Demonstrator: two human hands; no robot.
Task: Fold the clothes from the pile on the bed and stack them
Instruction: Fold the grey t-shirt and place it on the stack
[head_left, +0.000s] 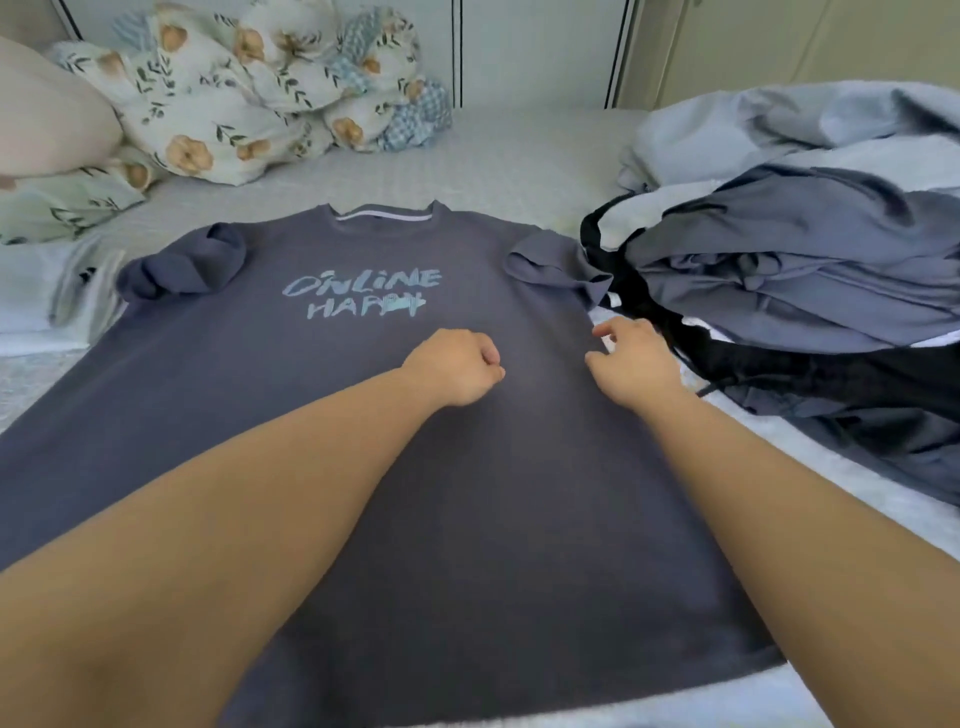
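Note:
A dark grey T-shirt (322, 415) with pale blue lettering lies spread face up on the bed, collar away from me, both sleeves crumpled inward. My left hand (454, 366) hovers over the middle of the shirt with fingers curled into a fist, holding nothing. My right hand (631, 358) is at the shirt's right edge below the sleeve, fingers loosely bent, fingertips near the fabric. The pile of clothes (810, 270), grey-blue and black pieces, lies to the right.
A floral quilt (249, 88) is bunched at the back left beside a beige pillow (47, 114). A pale blue blanket (779, 124) lies behind the pile. Light folded fabric (31, 291) sits at the left. White bedsheet (519, 150) shows beyond the collar.

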